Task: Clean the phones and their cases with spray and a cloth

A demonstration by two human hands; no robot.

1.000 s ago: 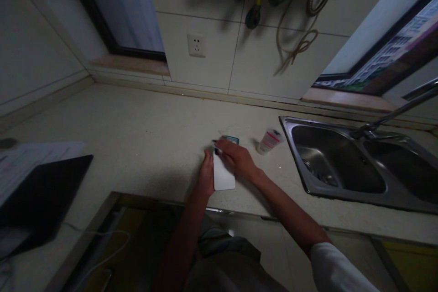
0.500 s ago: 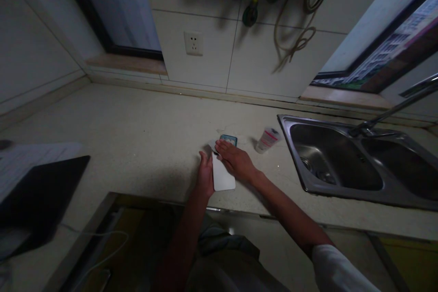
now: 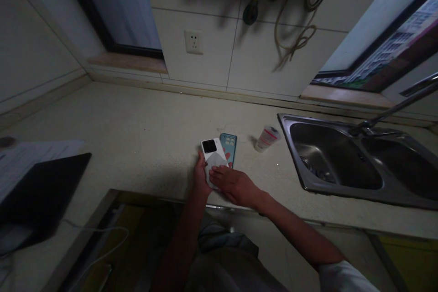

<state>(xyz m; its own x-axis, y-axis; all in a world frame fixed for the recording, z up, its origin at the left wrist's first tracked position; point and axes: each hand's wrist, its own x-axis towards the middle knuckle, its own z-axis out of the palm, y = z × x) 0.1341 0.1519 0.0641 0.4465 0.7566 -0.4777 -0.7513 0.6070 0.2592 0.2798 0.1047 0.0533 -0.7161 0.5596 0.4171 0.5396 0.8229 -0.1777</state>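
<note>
A white smartphone (image 3: 223, 148) with a black camera block lies back side up in my left hand (image 3: 200, 175), which is closed around its left edge. My right hand (image 3: 236, 185) presses its fingers onto the lower part of the phone's back. Under those fingertips is a thin grey piece (image 3: 216, 160) that looks like a small cloth; its exact kind is unclear. Partly behind the phone, a teal phone case (image 3: 231, 142) with camera cutouts rests on the counter.
A clear plastic cup (image 3: 267, 139) with pink bands stands right of the case on the counter (image 3: 164, 123). Further right is a steel double sink (image 3: 297, 169) with a faucet (image 3: 393, 112). At the left are a black flat object (image 3: 44, 191), papers (image 3: 37, 159) and a white cable (image 3: 116, 229).
My right hand has slid down the phone's back toward me, and the grey piece moved with it. The phone has tilted left, uncovering its camera block and more of the teal case.
</note>
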